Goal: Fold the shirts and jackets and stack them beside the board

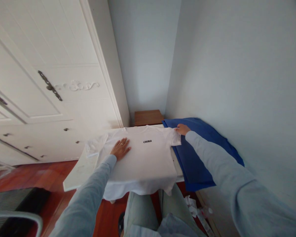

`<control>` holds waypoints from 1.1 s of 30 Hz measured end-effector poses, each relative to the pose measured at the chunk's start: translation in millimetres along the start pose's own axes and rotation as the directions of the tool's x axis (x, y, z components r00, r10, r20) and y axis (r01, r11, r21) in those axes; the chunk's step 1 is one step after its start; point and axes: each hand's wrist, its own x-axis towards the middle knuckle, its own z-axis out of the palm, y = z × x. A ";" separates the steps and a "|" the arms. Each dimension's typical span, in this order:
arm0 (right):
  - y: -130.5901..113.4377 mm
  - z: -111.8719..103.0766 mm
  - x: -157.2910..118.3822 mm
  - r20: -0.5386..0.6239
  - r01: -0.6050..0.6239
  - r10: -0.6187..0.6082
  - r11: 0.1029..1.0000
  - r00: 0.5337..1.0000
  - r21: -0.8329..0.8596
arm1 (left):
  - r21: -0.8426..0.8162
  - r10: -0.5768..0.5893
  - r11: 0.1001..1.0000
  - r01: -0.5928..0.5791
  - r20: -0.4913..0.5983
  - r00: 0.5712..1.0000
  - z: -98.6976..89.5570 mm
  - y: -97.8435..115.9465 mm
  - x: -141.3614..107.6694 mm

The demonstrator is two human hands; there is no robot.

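Observation:
A white T-shirt (148, 161) with the black word "CHINA" lies spread over a white table (80, 172), its lower hem hanging past the near edge. My left hand (120, 149) rests flat on the shirt's left side, fingers out, a ring on one of them. At the right sleeve's top edge, my right hand (183, 129) is closed, pinching the fabric; the fingertips are partly hidden. Beneath that sleeve and beyond it, a dark blue cloth (199, 161) is draped over the table's right side.
A white wardrobe (64, 49) with drawers stands at the left. Behind the table is a brown wooden piece (149, 117), with a pale wall (246, 79) close on the right. Crumpled white items (192, 205) lie low at the right, and a black object (27, 204) is at lower left.

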 end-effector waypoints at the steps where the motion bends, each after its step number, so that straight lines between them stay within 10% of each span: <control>1: -4.6 1.1 -6.4 0.003 -0.020 0.020 1.000 1.000 -0.011 | 0.001 0.002 1.000 -0.002 0.001 1.000 -0.2 0.5 0.1; 8: -19.1 2.8 -74.4 -0.051 -0.075 0.074 0.997 0.996 -0.034 | 0.007 0.005 1.000 -0.005 0.012 1.000 -2.6 3.3 0.6; 11: -14.6 4.6 -91.6 0.097 -0.150 0.136 0.975 0.986 0.162 | 0.004 0.007 1.000 -0.007 0.012 1.000 -2.0 2.5 1.0; 27: 40.4 3.5 -109.0 0.266 -0.210 0.050 0.757 0.963 0.618 | 0.010 0.016 1.000 -0.016 -0.011 1.000 -0.5 -0.8 -1.6; 33: 8.9 7.8 -115.9 -0.054 0.008 0.011 0.937 0.998 0.348 | 0.021 -0.005 1.000 0.005 0.034 0.999 -6.0 3.6 -0.1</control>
